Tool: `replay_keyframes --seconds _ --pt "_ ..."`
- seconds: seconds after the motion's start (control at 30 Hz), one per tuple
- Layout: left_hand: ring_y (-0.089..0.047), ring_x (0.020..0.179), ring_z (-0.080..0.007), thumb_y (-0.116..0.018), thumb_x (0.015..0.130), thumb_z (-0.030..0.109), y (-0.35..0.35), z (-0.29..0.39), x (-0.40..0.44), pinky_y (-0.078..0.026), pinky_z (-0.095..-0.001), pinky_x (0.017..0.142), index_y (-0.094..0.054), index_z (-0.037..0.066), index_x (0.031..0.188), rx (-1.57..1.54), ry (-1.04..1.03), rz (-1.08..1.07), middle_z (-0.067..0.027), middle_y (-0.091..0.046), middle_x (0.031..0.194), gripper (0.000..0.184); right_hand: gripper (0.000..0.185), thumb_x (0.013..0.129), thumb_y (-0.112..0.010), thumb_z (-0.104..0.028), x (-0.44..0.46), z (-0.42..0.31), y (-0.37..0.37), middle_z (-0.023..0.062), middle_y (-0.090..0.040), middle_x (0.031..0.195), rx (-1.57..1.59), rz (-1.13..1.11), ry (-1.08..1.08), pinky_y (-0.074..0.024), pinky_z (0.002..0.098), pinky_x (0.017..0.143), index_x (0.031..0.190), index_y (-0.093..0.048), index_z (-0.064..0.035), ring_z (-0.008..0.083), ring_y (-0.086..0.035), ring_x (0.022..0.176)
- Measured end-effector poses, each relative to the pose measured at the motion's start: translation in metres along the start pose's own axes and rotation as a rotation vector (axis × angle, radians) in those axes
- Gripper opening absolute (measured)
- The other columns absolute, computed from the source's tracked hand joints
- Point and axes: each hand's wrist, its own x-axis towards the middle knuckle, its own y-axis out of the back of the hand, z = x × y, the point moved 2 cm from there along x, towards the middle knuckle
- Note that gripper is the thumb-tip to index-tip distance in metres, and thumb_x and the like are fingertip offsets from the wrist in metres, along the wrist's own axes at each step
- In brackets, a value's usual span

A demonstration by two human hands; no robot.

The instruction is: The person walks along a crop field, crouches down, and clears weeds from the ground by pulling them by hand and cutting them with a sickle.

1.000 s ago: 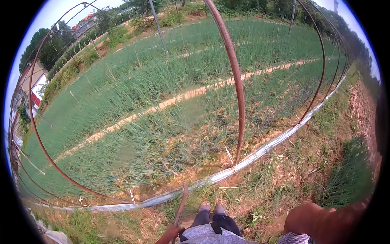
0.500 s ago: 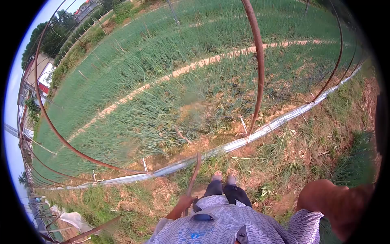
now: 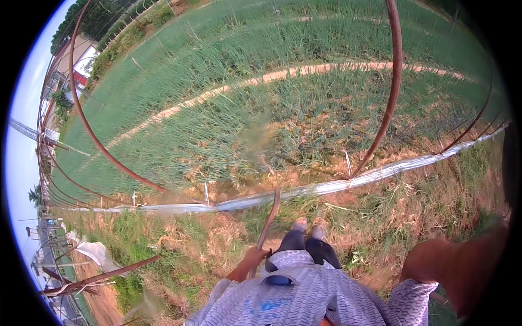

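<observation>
My left hand (image 3: 254, 257), low in the view beside my hip, is closed round a brown, slightly curved pole (image 3: 268, 221). The pole's upper end reaches close to the pale plastic strip along the crop's edge. What the lower end does behind my shirt is hidden. On the right, my bent right arm (image 3: 435, 266) is raised near the camera, and its hand lies outside the visible picture.
Rusty hoops (image 3: 396, 70) arch over rows of green, onion-like plants (image 3: 217, 119). A silvery plastic strip (image 3: 337, 186) runs along the bed's edge. Grass and dry straw (image 3: 391, 212) cover the ground round my feet (image 3: 310, 225). A rusty bar (image 3: 109, 276) stands at lower left.
The view has turned, so the hoops and strip sit further right and higher. My feet appear shifted slightly right. My left hand keeps its hold on the pole.
</observation>
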Motion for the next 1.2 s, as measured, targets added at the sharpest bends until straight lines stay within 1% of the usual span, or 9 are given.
replay_keyframes --seconds 0.3,0.47,0.73,0.77,0.8,0.87,0.97,1.13,1.2 --pt "-0.063 0.059 -0.0230 -0.066 0.078 0.043 -0.004 -0.018 -0.002 -0.048 -0.0354 0.057 -0.069 0.001 0.076 -0.097 0.025 -0.046 -0.0107 -0.064 0.064 0.041 0.029 0.086 -0.061 -0.019 0.006 0.013 -0.018 0.0116 -0.062 0.095 0.063 -0.016 0.009 -0.0512 0.0316 0.069 0.109 -0.058 -0.0013 0.0191 -0.063 0.078" --pt "-0.066 0.066 -0.0264 -0.065 0.078 0.040 0.000 0.004 -0.017 -0.049 -0.0380 0.061 -0.069 0.001 0.077 0.003 0.059 0.020 -0.0135 -0.066 0.069 0.040 0.028 0.086 -0.061 -0.018 0.008 0.014 -0.028 0.0117 -0.062 0.096 0.089 -0.020 0.020 -0.0512 0.0317 0.069 0.109 -0.058 -0.0016 0.0193 -0.063 0.078" --pt "-0.064 0.066 -0.0253 -0.070 0.075 0.042 -0.002 -0.021 -0.005 -0.049 -0.0381 0.061 -0.068 0.000 0.078 -0.103 0.071 0.068 -0.0129 -0.066 0.072 0.042 0.028 0.085 -0.062 -0.015 0.007 0.030 -0.039 0.0117 -0.062 0.097 0.129 -0.018 0.025 -0.0511 0.0318 0.069 0.110 -0.057 -0.0021 0.0196 -0.062 0.078" --pt "-0.064 0.065 -0.0262 -0.071 0.075 0.044 0.000 -0.021 -0.006 -0.048 -0.0380 0.060 -0.068 -0.001 0.078 -0.068 0.133 0.021 -0.0132 -0.066 0.072 0.045 0.028 0.085 -0.062 -0.015 0.004 0.033 -0.040 0.0117 -0.062 0.097 0.110 -0.020 0.011 -0.0511 0.0318 0.069 0.110 -0.057 -0.0021 0.0196 -0.062 0.078" --pt "-0.064 0.065 -0.0263 -0.072 0.074 0.049 0.001 -0.024 -0.007 -0.048 -0.0367 0.059 -0.067 -0.002 0.079 -0.064 0.045 -0.009 -0.0127 -0.065 0.070 0.051 0.028 0.085 -0.062 -0.015 -0.005 0.037 -0.043 0.0118 -0.062 0.097 0.073 -0.015 -0.011 -0.0511 0.0318 0.069 0.110 -0.057 -0.0022 0.0196 -0.062 0.078" --pt "-0.064 0.063 -0.0237 -0.067 0.077 0.053 -0.007 -0.039 -0.003 -0.048 -0.0344 0.056 -0.067 0.001 0.079 -0.114 0.104 0.068 -0.0117 -0.063 0.066 0.052 0.028 0.085 -0.062 -0.014 -0.018 0.048 -0.053 0.0118 -0.062 0.097 0.048 0.000 -0.038 -0.0511 0.0318 0.069 0.110 -0.057 -0.0023 0.0197 -0.062 0.078" --pt "-0.065 0.064 -0.0223 -0.065 0.072 0.063 -0.016 -0.066 0.018 -0.051 -0.0345 0.061 -0.067 0.004 0.078 -0.054 0.062 0.052 -0.0100 -0.065 0.067 0.059 0.028 0.085 -0.062 -0.013 -0.028 0.065 -0.072 0.0118 -0.062 0.098 0.007 -0.006 -0.077 -0.0510 0.0319 0.069 0.111 -0.057 -0.0025 0.0198 -0.062 0.078" --pt "-0.067 0.073 -0.0288 -0.065 0.074 0.057 -0.012 -0.060 -0.011 -0.051 -0.0390 0.066 -0.069 0.005 0.091 -0.081 0.125 0.043 -0.0156 -0.067 0.078 0.055 0.028 0.085 -0.062 -0.012 -0.036 0.078 -0.098 0.0119 -0.062 0.098 0.048 -0.023 -0.186 -0.0510 0.0319 0.069 0.111 -0.057 -0.0028 0.0200 -0.062 0.078" --pt "-0.067 0.073 -0.0301 -0.066 0.075 0.054 -0.019 -0.065 -0.009 -0.052 -0.0379 0.064 -0.069 0.005 0.092 0.284 -0.198 0.044 -0.0162 -0.067 0.078 0.052 0.029 0.084 -0.062 -0.011 -0.033 0.081 -0.103 0.0119 -0.062 0.099 0.076 -0.032 -0.221 -0.0510 0.0320 0.069 0.111 -0.057 -0.0029 0.0201 -0.062 0.078"
